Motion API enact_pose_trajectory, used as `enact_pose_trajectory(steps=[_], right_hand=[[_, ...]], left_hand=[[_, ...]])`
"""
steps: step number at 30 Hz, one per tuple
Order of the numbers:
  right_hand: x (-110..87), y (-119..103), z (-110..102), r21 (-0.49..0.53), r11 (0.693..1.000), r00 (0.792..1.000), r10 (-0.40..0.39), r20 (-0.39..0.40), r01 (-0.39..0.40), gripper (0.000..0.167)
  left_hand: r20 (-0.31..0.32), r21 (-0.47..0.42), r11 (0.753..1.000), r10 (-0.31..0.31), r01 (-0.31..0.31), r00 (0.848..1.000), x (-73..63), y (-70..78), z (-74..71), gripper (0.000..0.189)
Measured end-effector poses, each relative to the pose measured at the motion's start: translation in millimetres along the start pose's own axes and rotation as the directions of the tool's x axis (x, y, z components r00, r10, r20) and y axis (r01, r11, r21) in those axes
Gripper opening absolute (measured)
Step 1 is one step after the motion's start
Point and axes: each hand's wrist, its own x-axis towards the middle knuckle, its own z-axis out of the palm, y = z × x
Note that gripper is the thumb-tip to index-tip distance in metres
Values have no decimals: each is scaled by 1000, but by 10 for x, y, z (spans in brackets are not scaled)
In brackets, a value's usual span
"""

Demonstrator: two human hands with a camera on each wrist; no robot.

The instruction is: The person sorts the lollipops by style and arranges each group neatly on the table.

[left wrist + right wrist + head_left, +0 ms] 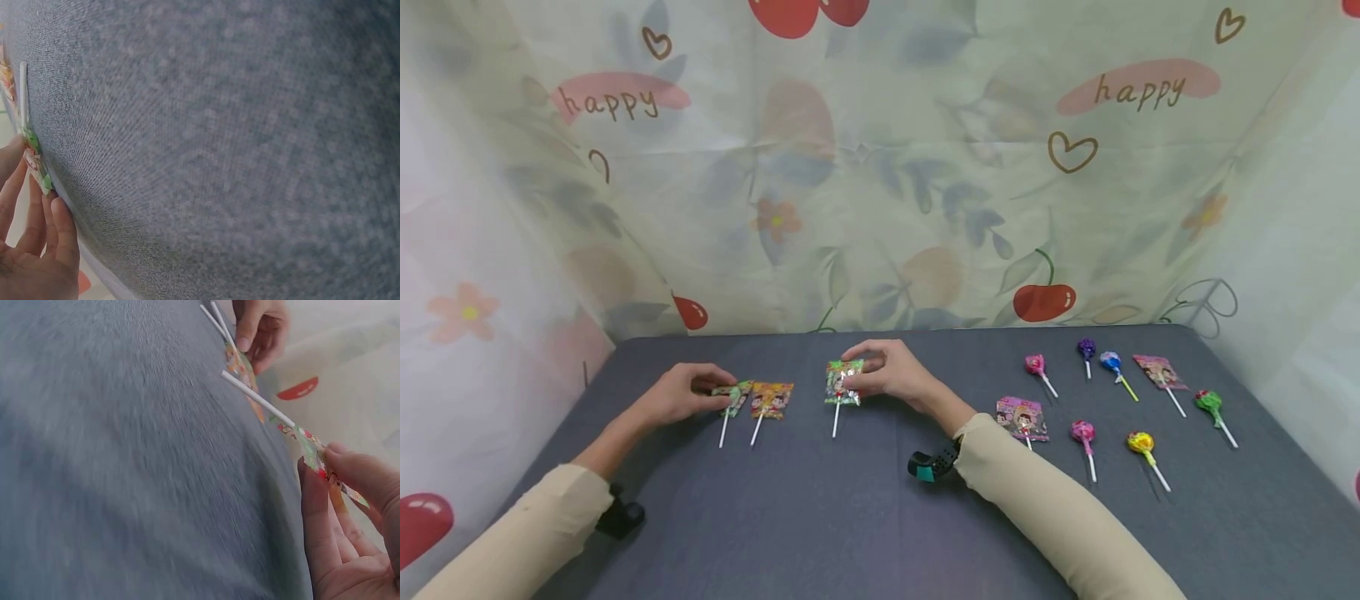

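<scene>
My left hand [683,395] pinches the edge of a lollipop in a flat green packet [734,400], its white stick pointing toward me. Thumb and fingertips meet on that packet [34,164] in the left wrist view. Just right of it, a lollipop in an orange packet [772,400] lies on the table. My right hand [895,373] holds another lollipop in a green packet [837,379] between thumb and fingers. The right wrist view shows this packet [312,453] tilted, with its white stick [256,398] sticking out. Part of each held packet is behind fingers.
On the right of the dark grey table [820,517] lie several lollipops, among them a pink packet [1021,417] by the right sleeve, a yellow one [1141,442], a green one [1209,402] and a blue one [1111,361]. A patterned curtain [880,192] stands behind the table.
</scene>
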Motion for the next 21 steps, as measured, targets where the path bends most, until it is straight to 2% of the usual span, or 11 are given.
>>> enact_pose_trajectory(steps=[8, 15, 21], right_hand=[[129, 50, 233, 16, 999, 999, 39, 7, -39, 39], [195, 63, 352, 10, 998, 998, 66, 4, -66, 38], [242, 56, 425, -38, 997, 997, 72, 1, -72, 37]], left_hand=[[0, -7, 1000, -4, 4, 1000, -16, 10, -2, 31], [-1, -7, 1000, 13, -13, 1000, -22, 6, -9, 30], [-1, -1, 1000, 13, -13, 1000, -23, 14, -10, 31]])
